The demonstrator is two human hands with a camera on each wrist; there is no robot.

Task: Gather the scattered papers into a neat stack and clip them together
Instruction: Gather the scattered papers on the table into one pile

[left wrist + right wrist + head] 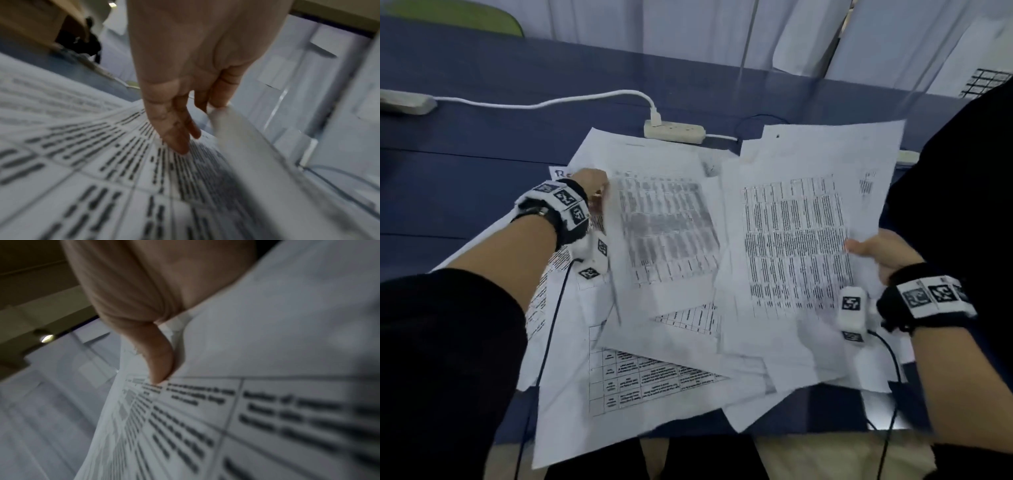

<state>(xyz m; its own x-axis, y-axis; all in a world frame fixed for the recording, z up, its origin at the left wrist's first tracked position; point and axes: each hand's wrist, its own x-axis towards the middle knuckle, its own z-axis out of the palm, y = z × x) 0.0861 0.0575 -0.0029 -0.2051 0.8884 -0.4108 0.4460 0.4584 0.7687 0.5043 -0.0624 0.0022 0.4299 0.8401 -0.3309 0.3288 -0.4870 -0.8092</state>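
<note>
Both bare forearms reach forward, a marker band [566, 202] strapped on each wrist. The left grip [590, 186] points nearly straight fingers [176, 139] down onto the papers [664, 233]; the right grip [883, 253] pinches a sheaf [798, 240] of them, thumb on top.

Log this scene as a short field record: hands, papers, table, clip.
left hand: at the raised edge of a printed sheet; grip unclear
right hand: pinches a bundle of sheets, thumb on top
papers: overlapping, askew, not stacked
table: blue, power strip at far side
clip: none visible
</note>
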